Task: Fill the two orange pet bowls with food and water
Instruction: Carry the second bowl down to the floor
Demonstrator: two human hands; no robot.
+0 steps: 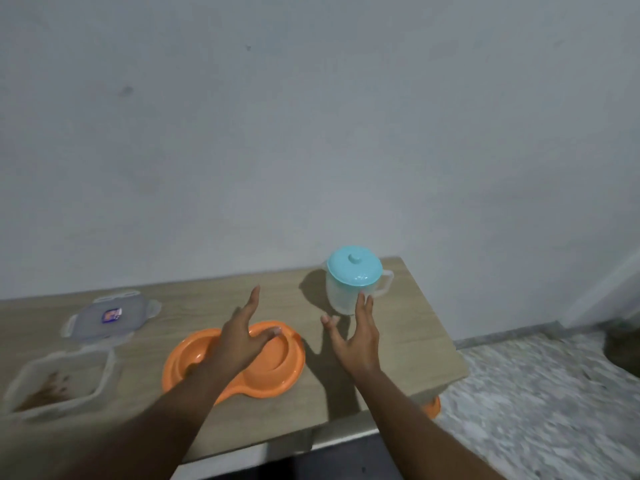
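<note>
Where the kibble sits: a clear rectangular plastic tub, uncovered, with brown pellets heaped in its near-left corner, at the left end of the pale wood-grain table, at 9 o'clock from the orange plastic pet dish.
Tub lid: flat clear plastic with a small blue sticker, lying on the table just behind the tub, at 10 o'clock from the dish.
Pet dish: one orange moulding with two round bowls side by side, flat on the table near its front edge. The right bowl shows plain orange; the left bowl is mostly hidden behind the forearm.
Left hand: over the dish, palm down, fingers straight and spread apart, pointing to 12 o'clock, thumb out over the right bowl, gripping nothing. Contact with the dish cannot be told.
Right hand: over bare table at 3 o'clock from the dish, fingers straight and close together, thumb apart. The tips reach the base of the jug; whether they touch it is unclear.
Jug: a clear plastic jug with a turquoise knobbed lid, upright, handle to the right, at 2 o'clock from the dish near the table's far right corner. Its fill level is unreadable.
Floor: speckled grey, right of the table.
</note>
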